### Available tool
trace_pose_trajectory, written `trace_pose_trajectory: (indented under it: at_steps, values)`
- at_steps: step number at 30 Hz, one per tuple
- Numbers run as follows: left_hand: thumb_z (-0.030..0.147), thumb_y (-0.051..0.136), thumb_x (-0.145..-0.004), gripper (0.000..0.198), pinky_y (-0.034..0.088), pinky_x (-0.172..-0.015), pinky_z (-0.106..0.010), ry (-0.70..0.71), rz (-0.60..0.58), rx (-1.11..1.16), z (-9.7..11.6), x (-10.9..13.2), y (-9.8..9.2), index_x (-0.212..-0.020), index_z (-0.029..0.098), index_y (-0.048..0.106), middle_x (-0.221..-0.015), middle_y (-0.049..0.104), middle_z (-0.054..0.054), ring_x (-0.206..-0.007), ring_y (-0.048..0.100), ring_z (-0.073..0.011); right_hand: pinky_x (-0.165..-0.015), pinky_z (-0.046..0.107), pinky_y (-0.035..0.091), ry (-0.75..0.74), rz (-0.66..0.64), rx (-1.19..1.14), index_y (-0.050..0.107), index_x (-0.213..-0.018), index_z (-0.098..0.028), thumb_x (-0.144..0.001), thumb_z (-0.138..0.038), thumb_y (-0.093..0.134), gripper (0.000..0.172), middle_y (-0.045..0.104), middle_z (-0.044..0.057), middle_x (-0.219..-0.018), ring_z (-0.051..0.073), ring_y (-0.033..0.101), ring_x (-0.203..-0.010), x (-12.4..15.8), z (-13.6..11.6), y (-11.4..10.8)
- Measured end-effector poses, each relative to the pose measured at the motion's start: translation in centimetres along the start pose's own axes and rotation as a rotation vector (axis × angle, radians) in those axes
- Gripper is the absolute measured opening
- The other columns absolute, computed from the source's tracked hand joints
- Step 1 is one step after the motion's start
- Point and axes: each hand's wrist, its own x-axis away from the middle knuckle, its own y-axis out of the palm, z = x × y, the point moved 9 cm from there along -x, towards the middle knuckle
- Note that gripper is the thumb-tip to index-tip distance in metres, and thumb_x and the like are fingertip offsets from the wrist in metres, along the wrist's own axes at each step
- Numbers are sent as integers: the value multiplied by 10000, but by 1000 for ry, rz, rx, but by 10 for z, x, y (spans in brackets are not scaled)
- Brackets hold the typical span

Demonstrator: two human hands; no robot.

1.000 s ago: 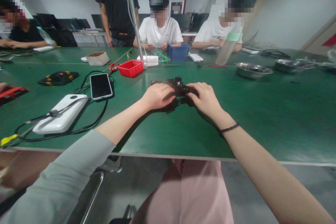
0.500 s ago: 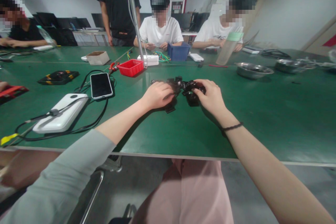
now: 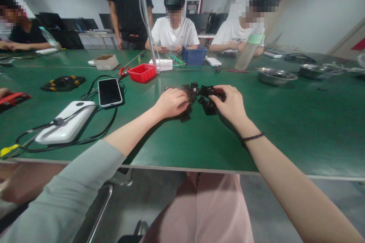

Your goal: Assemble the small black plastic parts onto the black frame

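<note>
A group of small glossy black parts (image 3: 186,117) lies on the green table in front of me, their exact kind too dark to make out. My left hand (image 3: 172,102) curls over the left part of the group, with its fingertips hidden among the pieces. On the other side, my right hand (image 3: 231,100) grips a black block-like part (image 3: 207,91) between thumb and fingers. Another black part (image 3: 210,109) sits under the right thumb. A narrow gap separates the pieces at my two hands.
Left of me are a white power bank (image 3: 67,123) with black cables and a phone (image 3: 110,92). A red tray (image 3: 142,73), a blue bin (image 3: 194,56), metal bowls (image 3: 276,76) and a bottle (image 3: 248,55) stand farther back. Several people are around the table.
My right hand has shifted slightly to the right with its black part, and the gap to the left-hand pieces has widened. My left hand stays in place.
</note>
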Motion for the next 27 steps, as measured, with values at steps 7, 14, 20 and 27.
trace_pose_trajectory:
  at_steps: [7,14,20,27]
  values:
    - [280,547,-909,205,483,-725,-337,-6,-11,-19,0,0,0,-854,171,711,-958,731,-80,-821,646,-186,-851,496,499,76,35,4,687,-881,-200,-784,-359,641,192,739,112,-942,318,658,-913,0,12,-3]
    - [277,566,-898,182,470,-714,-329,-10,-7,-11,0,0,0,-848,170,704,-958,736,-70,-813,650,-185,-840,490,513,153,4,0,699,-866,-186,-765,-382,649,226,752,116,-929,312,677,-888,1,18,-2]
    - [276,561,-903,187,467,-712,-322,0,19,-19,0,0,-2,-842,171,703,-950,738,-61,-811,650,-184,-842,508,505,165,10,24,688,-818,-196,-765,-427,648,241,748,110,-889,319,673,-878,0,21,-1]
    - [293,554,-907,208,460,-712,-314,-9,1,-25,-1,0,0,-836,170,706,-920,735,-58,-803,641,-183,-844,477,508,197,-35,57,687,-845,-181,-771,-408,662,241,748,110,-907,290,679,-860,-1,23,5]
